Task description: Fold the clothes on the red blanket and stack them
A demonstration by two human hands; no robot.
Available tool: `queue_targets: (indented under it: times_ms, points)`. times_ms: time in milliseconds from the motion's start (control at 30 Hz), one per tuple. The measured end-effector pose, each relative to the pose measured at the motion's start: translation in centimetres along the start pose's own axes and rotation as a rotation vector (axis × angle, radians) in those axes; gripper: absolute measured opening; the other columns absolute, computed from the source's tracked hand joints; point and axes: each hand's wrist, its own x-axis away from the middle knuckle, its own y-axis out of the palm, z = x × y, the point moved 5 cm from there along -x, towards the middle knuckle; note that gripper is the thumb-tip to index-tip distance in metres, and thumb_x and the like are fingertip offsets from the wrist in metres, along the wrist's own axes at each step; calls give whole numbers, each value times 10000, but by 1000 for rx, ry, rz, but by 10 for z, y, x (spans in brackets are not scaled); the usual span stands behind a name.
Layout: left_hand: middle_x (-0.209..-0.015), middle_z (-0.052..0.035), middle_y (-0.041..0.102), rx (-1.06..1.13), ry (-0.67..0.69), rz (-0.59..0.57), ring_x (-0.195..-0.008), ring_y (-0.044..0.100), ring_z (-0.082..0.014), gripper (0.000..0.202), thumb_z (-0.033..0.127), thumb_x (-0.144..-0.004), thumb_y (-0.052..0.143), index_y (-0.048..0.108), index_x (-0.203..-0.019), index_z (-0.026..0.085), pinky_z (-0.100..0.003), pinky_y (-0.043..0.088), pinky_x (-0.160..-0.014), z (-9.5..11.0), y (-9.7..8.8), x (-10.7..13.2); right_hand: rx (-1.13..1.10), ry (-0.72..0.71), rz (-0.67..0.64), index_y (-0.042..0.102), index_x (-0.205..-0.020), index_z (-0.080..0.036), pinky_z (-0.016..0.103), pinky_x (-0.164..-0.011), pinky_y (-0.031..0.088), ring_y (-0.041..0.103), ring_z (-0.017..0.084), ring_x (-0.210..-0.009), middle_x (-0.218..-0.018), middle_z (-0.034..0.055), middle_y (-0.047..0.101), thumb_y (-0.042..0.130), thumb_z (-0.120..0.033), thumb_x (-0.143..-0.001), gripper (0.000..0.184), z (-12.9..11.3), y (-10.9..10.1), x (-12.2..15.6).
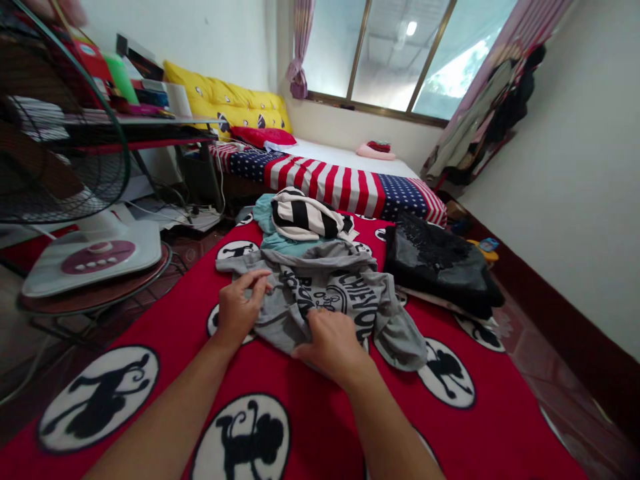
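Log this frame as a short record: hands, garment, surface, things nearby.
left hand: left hand, fingers bent, at the shirt's left part; grip unclear
right hand: right hand, on the shirt's near edge; grip unclear
garment: gray printed shirt, spread, wrinkled
surface: red blanket with monkey figures in white circles
beyond shirt: black-and-white striped cloth, teal cloth
right of shirt: dark clothes stack

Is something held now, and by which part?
It cannot be told: on the grey shirt, the right grip is at the near edge, left grip at the left side.
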Motion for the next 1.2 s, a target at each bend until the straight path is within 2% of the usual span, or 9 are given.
queue_targets:
  times_ms: [100,200,367,433,533,733,933,1067,1200]
  points:
    - [-753,-3,726,1,-58,92,-685,682,-155,235,333,-893,534,698,-984,191,-252,515,-703,-7,-13,-8,51,-34,-25,693,-942,-137,290,-708,451,683,255,-916,-989,144,725,612,-180,-785,181,-13,8,3]
    - [-850,-29,731,44,-147,170,-736,684,-164,279,372,-874,549,687,-1034,190,-273,523,-727,-27,-25,-15,-244,-315,-50,686,-871,-157,248,-670,444,686,205,-824,-867,76,731,592,-222,-823,124,-45,0,26]
    - [-915,-63,719,221,-342,208,-802,676,-188,374,438,-810,574,674,-1052,170,-316,534,-763,-71,-34,-22,-901,-785,27,482,-1355,-210,187,-822,475,654,123,-1009,-1181,22,677,650,-322,-858,537,-81,-35,58]
    - [-947,-65,711,257,-394,233,-858,670,-195,381,452,-792,583,671,-1036,173,-329,529,-811,-81,-35,-23,-880,-640,316,491,-1359,-238,256,-965,445,593,161,-1151,-1280,39,627,677,-292,-836,557,-54,-47,44]
    - [-1013,-73,695,232,-417,193,-949,649,-211,413,473,-770,609,657,-1059,182,-348,509,-889,-88,-31,-21,-553,-129,679,599,-1239,-225,397,-1060,380,536,238,-1214,-1270,91,617,624,-216,-846,394,24,-57,21]
    - [-1256,-155,565,-347,-221,-44,-1239,489,-347,532,528,-727,638,647,-1149,204,-488,382,-1055,-76,-16,-18,-148,450,387,460,-1395,-137,429,-938,449,539,333,-1207,-1310,194,568,728,-401,-732,763,152,-40,12]
    - [-1354,-186,507,-641,-120,-243,-1212,493,-384,783,546,-731,651,453,-1410,210,-484,417,-979,-64,-5,-10,-332,444,309,700,-1002,-183,320,-735,472,664,267,-931,-963,88,723,713,-355,-691,355,154,-32,12]
    - [-1073,-103,671,-505,-91,-361,-953,627,-296,410,427,-783,597,682,-1131,227,-380,487,-799,-59,2,-10,-764,260,704,709,-796,-154,261,-573,442,623,176,-642,-700,24,690,709,-385,-691,254,131,-69,28]
    - [-905,-16,696,-169,-206,40,-843,635,-215,262,349,-756,611,702,-955,206,-332,487,-764,-59,-30,-23,-901,251,1412,683,-760,-177,258,-561,441,559,131,-586,-677,-23,638,748,-356,-676,208,120,-111,83]
